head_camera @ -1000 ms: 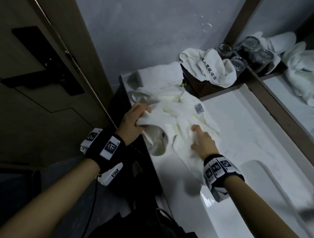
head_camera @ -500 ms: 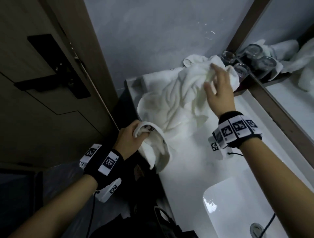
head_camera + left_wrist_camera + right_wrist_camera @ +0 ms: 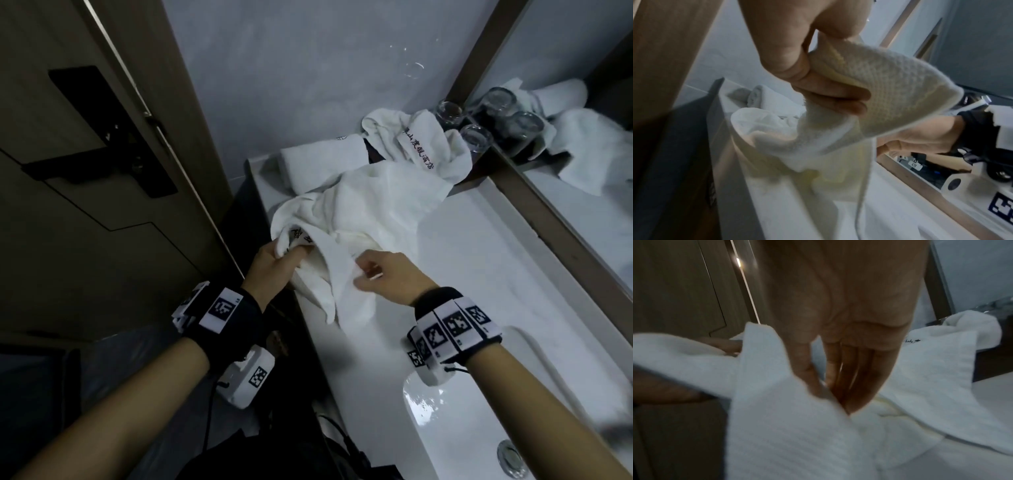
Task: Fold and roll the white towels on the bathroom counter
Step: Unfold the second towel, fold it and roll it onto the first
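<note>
A rumpled white towel [image 3: 370, 212] lies on the left end of the white bathroom counter [image 3: 479, 260], one end hanging over the front edge. My left hand [image 3: 274, 263] grips a corner of this towel [image 3: 885, 91] between thumb and curled fingers at the counter's front edge. My right hand [image 3: 373, 274] pinches an edge of the same towel [image 3: 789, 426] just to the right of the left hand. A rolled white towel [image 3: 318, 161] sits at the back left corner. Another crumpled towel [image 3: 424, 144] with black lettering lies behind.
Upturned drinking glasses [image 3: 476, 137] stand at the back by the mirror [image 3: 589, 192]. A sink basin [image 3: 472, 428] with a drain lies at the near right. A wooden door [image 3: 78, 164] with a black handle is close on the left.
My right hand came back from the far end of the towel to the near edge beside the left hand and pinched the cloth. The towel's far end dropped onto the counter.
</note>
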`<state>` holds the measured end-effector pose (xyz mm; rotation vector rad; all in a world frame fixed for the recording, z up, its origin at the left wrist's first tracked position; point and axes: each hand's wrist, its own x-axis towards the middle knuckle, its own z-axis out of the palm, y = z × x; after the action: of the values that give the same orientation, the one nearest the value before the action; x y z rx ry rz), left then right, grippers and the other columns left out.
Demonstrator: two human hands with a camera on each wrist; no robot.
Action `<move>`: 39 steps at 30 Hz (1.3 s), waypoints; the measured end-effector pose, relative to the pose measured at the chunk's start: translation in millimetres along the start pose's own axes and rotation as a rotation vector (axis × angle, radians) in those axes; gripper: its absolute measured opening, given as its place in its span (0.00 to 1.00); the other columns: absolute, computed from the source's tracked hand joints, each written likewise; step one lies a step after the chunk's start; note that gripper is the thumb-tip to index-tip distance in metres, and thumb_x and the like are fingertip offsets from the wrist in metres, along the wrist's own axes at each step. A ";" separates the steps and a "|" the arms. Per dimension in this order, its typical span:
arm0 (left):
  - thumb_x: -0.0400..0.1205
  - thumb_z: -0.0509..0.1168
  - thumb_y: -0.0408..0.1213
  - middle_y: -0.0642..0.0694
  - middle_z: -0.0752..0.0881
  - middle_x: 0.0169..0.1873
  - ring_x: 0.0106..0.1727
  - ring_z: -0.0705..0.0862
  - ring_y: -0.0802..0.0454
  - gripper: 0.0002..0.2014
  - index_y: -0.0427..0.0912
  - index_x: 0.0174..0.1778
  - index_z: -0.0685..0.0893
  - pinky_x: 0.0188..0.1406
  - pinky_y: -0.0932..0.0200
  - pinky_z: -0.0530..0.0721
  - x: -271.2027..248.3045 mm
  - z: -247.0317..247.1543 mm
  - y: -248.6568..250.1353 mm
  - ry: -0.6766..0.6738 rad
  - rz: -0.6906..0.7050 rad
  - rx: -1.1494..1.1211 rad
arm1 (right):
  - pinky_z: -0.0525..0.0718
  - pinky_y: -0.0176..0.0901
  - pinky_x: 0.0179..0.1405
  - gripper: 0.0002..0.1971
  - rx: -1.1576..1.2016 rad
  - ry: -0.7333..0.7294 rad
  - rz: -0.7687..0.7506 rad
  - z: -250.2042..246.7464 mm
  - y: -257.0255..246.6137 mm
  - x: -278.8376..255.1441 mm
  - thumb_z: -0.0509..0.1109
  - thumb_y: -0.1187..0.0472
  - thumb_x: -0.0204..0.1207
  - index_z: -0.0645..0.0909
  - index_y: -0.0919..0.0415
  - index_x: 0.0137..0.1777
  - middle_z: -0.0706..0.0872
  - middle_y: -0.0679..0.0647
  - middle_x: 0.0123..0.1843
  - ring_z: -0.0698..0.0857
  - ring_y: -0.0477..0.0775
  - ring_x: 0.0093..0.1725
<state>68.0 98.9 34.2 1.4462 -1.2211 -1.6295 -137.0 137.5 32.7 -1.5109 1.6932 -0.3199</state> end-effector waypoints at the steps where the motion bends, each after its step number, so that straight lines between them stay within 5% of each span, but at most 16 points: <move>1: 0.66 0.68 0.49 0.44 0.90 0.46 0.55 0.86 0.45 0.07 0.55 0.37 0.88 0.59 0.47 0.82 -1.0 -1.8 -0.4 -0.003 -0.015 -0.027 | 0.84 0.46 0.54 0.06 -0.017 0.058 0.022 -2.1 4.4 0.0 0.70 0.64 0.72 0.83 0.58 0.48 0.87 0.52 0.43 0.86 0.54 0.46; 3: 0.67 0.68 0.49 0.44 0.90 0.46 0.55 0.86 0.43 0.09 0.54 0.39 0.88 0.59 0.45 0.82 -1.9 -4.5 0.4 0.004 -0.042 -0.073 | 0.85 0.51 0.56 0.04 0.078 0.090 0.052 -5.4 8.1 -3.0 0.68 0.62 0.76 0.83 0.59 0.48 0.89 0.55 0.41 0.86 0.52 0.41; 7: 0.71 0.69 0.46 0.42 0.88 0.55 0.58 0.85 0.45 0.14 0.51 0.52 0.86 0.66 0.45 0.80 -3.6 -3.8 3.2 -0.060 -0.044 -0.083 | 0.75 0.35 0.56 0.31 0.237 -0.069 0.023 -0.3 -7.5 -13.7 0.63 0.31 0.65 0.72 0.44 0.66 0.82 0.44 0.58 0.81 0.46 0.59; 10: 0.73 0.69 0.43 0.43 0.89 0.53 0.57 0.86 0.48 0.13 0.49 0.53 0.85 0.63 0.48 0.81 -7.1 2.8 3.2 -0.175 -0.004 -0.055 | 0.75 0.24 0.55 0.27 0.298 -0.061 -0.145 20.4 -26.5 -18.5 0.74 0.39 0.66 0.70 0.37 0.64 0.78 0.36 0.59 0.79 0.35 0.59; 14: 0.76 0.69 0.33 0.55 0.90 0.45 0.52 0.87 0.58 0.11 0.56 0.46 0.87 0.55 0.63 0.83 -4.9 -0.9 1.7 -0.236 0.125 0.074 | 0.75 0.39 0.39 0.15 0.076 0.113 -0.110 32.1 -28.3 -14.3 0.69 0.60 0.75 0.69 0.59 0.59 0.83 0.54 0.52 0.81 0.54 0.49; 18: 0.71 0.56 0.14 0.40 0.87 0.51 0.56 0.83 0.46 0.22 0.42 0.48 0.87 0.58 0.57 0.79 7.1 -23.0 -6.7 -0.005 0.269 0.386 | 0.71 0.37 0.29 0.11 0.080 0.237 -0.028 21.0 -14.2 -13.1 0.58 0.72 0.74 0.71 0.62 0.55 0.82 0.60 0.39 0.79 0.57 0.35; 21: 0.71 0.55 0.16 0.37 0.86 0.50 0.54 0.83 0.44 0.20 0.36 0.49 0.86 0.54 0.57 0.78 12.6 -32.5 -11.9 0.151 0.268 0.431 | 0.68 0.27 0.19 0.07 0.189 0.307 -0.040 17.7 -9.3 -11.8 0.62 0.68 0.74 0.72 0.55 0.46 0.80 0.52 0.32 0.74 0.47 0.26; 23: 0.71 0.53 0.16 0.38 0.86 0.47 0.53 0.83 0.42 0.19 0.35 0.49 0.84 0.51 0.55 0.79 14.4 -38.6 -12.4 0.182 0.271 0.411 | 0.68 0.27 0.21 0.11 0.260 0.274 -0.018 15.0 -8.6 -12.8 0.74 0.56 0.67 0.75 0.50 0.44 0.82 0.48 0.32 0.75 0.47 0.27; 25: 0.72 0.52 0.16 0.38 0.85 0.47 0.51 0.82 0.42 0.18 0.37 0.48 0.82 0.50 0.52 0.80 15.4 -42.2 -8.1 0.218 0.252 0.373 | 0.72 0.30 0.30 0.28 0.152 0.140 0.069 12.9 -5.3 -13.1 0.82 0.45 0.54 0.76 0.45 0.54 0.81 0.45 0.38 0.79 0.45 0.36; 27: 0.74 0.52 0.18 0.42 0.84 0.45 0.49 0.81 0.46 0.17 0.42 0.46 0.80 0.45 0.55 0.79 14.0 -41.3 0.2 0.243 0.230 0.330 | 0.75 0.38 0.43 0.38 -0.185 -0.023 0.154 14.2 0.6 -11.7 0.81 0.51 0.59 0.68 0.46 0.69 0.81 0.51 0.50 0.81 0.53 0.50; 28: 0.74 0.52 0.19 0.45 0.84 0.42 0.46 0.80 0.48 0.17 0.44 0.44 0.80 0.41 0.57 0.79 13.1 -40.0 4.9 0.238 0.226 0.289 | 0.75 0.41 0.48 0.34 -0.355 -0.048 0.145 16.1 5.3 -10.4 0.76 0.57 0.65 0.68 0.49 0.71 0.83 0.55 0.53 0.81 0.58 0.54; 31: 0.78 0.50 0.22 0.48 0.84 0.35 0.37 0.81 0.52 0.20 0.49 0.38 0.82 0.29 0.62 0.79 6.6 -44.1 22.7 0.158 0.165 0.161 | 0.74 0.42 0.42 0.10 -0.369 0.025 0.114 14.7 13.5 -12.1 0.62 0.68 0.69 0.81 0.61 0.48 0.87 0.60 0.46 0.83 0.61 0.49; 34: 0.78 0.51 0.20 0.39 0.85 0.40 0.41 0.82 0.50 0.17 0.40 0.44 0.84 0.36 0.63 0.83 2.8 -59.4 30.6 -0.061 0.166 0.306 | 0.73 0.46 0.35 0.06 0.037 0.089 0.206 8.8 17.8 -14.1 0.58 0.69 0.69 0.77 0.64 0.39 0.84 0.61 0.40 0.80 0.59 0.39; 36: 0.78 0.57 0.19 0.36 0.85 0.46 0.48 0.82 0.46 0.11 0.34 0.48 0.83 0.46 0.57 0.80 3.0 -69.2 29.9 -0.199 0.171 0.511 | 0.71 0.46 0.40 0.09 0.274 0.102 0.210 4.0 18.0 -17.7 0.56 0.73 0.69 0.76 0.63 0.38 0.82 0.61 0.39 0.78 0.58 0.42; 39: 0.78 0.67 0.31 0.33 0.87 0.48 0.51 0.84 0.43 0.07 0.30 0.47 0.85 0.50 0.54 0.79 4.4 -82.9 19.1 -0.347 0.077 0.851 | 0.79 0.52 0.48 0.16 0.330 -0.113 0.245 5.1 21.9 -25.3 0.57 0.75 0.73 0.79 0.66 0.57 0.83 0.64 0.50 0.81 0.60 0.47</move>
<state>145.6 69.2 52.8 1.5708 -2.3291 -1.3925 -150.3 167.7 25.0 -1.0509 1.6231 -0.3553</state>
